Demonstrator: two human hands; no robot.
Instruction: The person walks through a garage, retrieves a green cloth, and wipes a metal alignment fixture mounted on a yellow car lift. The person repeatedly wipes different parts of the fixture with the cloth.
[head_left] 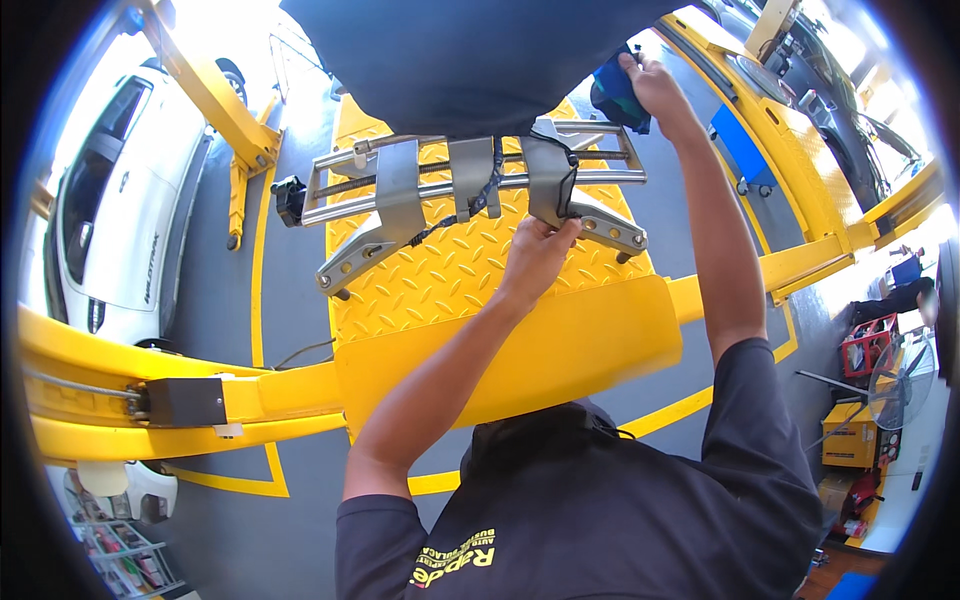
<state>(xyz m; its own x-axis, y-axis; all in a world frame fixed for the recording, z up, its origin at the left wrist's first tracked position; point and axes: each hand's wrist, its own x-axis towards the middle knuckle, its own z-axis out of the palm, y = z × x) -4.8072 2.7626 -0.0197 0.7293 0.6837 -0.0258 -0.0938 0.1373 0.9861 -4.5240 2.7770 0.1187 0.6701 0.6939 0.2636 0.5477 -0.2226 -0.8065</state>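
Observation:
A metal wheel clamp [395, 180] lies on a yellow tread-plate platform [395, 290]. It has chrome rods, grey brackets, angled arms and a black knob at its left end. My left hand [540, 262] reaches across the platform, its fingers closed at the lower edge of the clamp's right bracket. A black cord [569, 180] hangs beside those fingers. Farther up and to the right, my right hand [655, 92] is closed on a dark blue-green cloth-like thing [616, 98]. Its full shape is hidden. A large dark shape [480, 60] covers the top middle and hides the clamp's far side.
Yellow lift beams [280, 392] run along both sides of the platform. At the left is a white vehicle [135, 210]; a dark car [825, 110] stands far right. A blue wheeled cart [738, 145], a fan [900, 385] and a yellow box [850, 435] are on the right.

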